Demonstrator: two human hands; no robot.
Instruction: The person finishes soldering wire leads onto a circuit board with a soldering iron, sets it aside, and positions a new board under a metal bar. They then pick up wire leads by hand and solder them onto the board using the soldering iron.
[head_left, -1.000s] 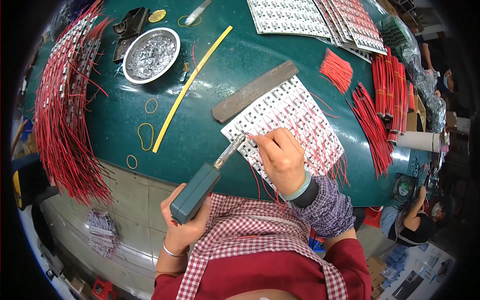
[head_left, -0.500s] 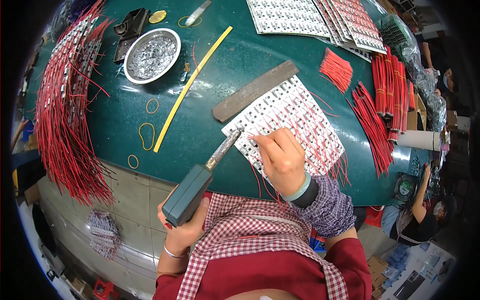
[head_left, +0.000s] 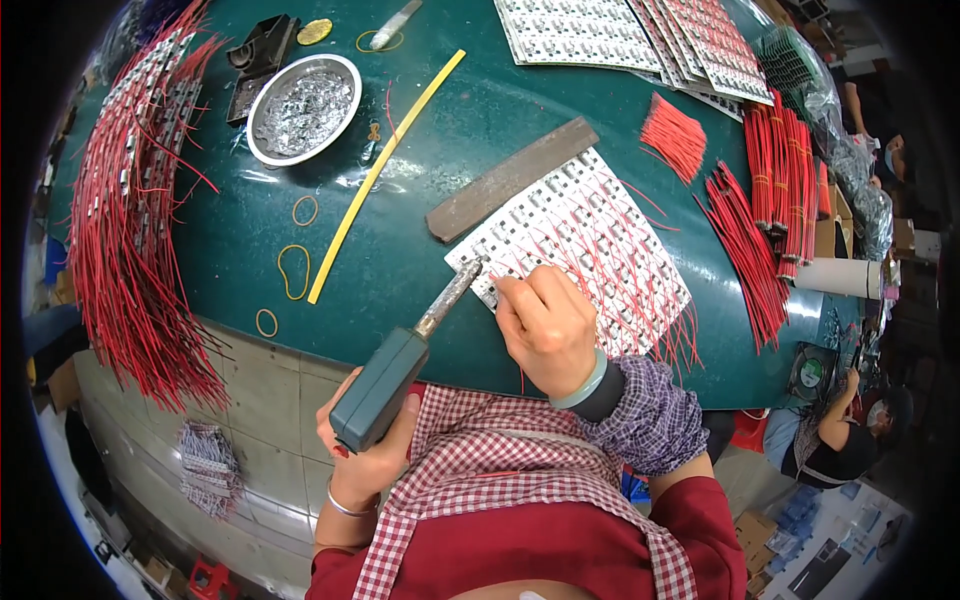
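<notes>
White sheet (head_left: 540,205): lies on the green table (head_left: 400,270) in front of the person, dotted with small dark parts; a brown bar (head_left: 512,180) lies along its far-left edge.
Left hand (head_left: 375,462): wrapped around the handle of a soldering iron (head_left: 382,385), near side of the sheet; the iron's tip is at the sheet's left corner, but whether it touches cannot be told.
Right hand (head_left: 550,330): over the sheet's near-left edge, thumb and forefinger pinched narrow on what looks like the end of a red wire (head_left: 494,285).
Wired so far: red wires (head_left: 625,280) lie thickly across the sheet's middle and right, some trailing past its edges, so much of it seems done.
Left to wire: the strip beside the bar and the left corner show few or no wires, so these look unfinished; the patch under the right hand is hidden.
Wired pile: well left of the sheet, a heap of wired boards (head_left: 130,280) looks already done.
Sheet stack: beyond the sheet, more white sheets (head_left: 575,35); too small to tell whether they are wired.
Wire supply: right of the sheet, a heap of short wires (head_left: 672,138) and thicker wire bundles (head_left: 780,170) remain.
</notes>
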